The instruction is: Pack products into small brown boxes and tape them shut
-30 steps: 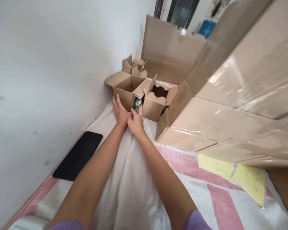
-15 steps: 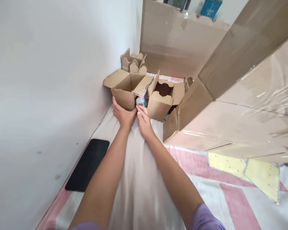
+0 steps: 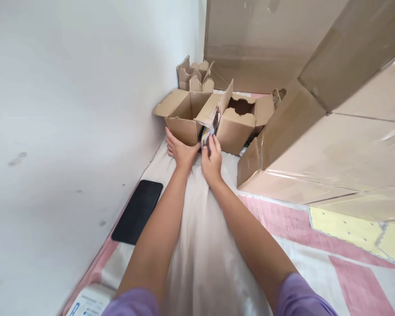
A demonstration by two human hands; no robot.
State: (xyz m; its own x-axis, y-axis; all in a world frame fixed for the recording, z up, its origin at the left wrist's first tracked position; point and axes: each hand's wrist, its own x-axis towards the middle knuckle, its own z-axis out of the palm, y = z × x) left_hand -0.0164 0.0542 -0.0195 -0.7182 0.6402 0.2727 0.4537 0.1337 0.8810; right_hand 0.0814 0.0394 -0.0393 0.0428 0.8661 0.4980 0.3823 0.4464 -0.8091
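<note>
Two small open cardboard boxes stand side by side near the wall: the left box (image 3: 183,115) and the right box (image 3: 238,125). My left hand (image 3: 180,151) lies against the front of the left box, fingers spread along its base. My right hand (image 3: 211,161) reaches into the gap between the boxes, its fingers pinched on a colourful packet (image 3: 206,134) wedged there. Most of the packet is hidden by the boxes and my fingers.
A big taped cardboard carton (image 3: 332,127) fills the right side, with another cardboard sheet (image 3: 256,44) behind. A third small box (image 3: 192,74) sits in the corner. A black phone (image 3: 137,211) lies by the white wall. Pink, white and yellow cloth (image 3: 283,228) covers the surface.
My right fingers have closed around the packet between the boxes and drawn it slightly up and out. The camera has shifted, so everything sits further right and higher in view.
</note>
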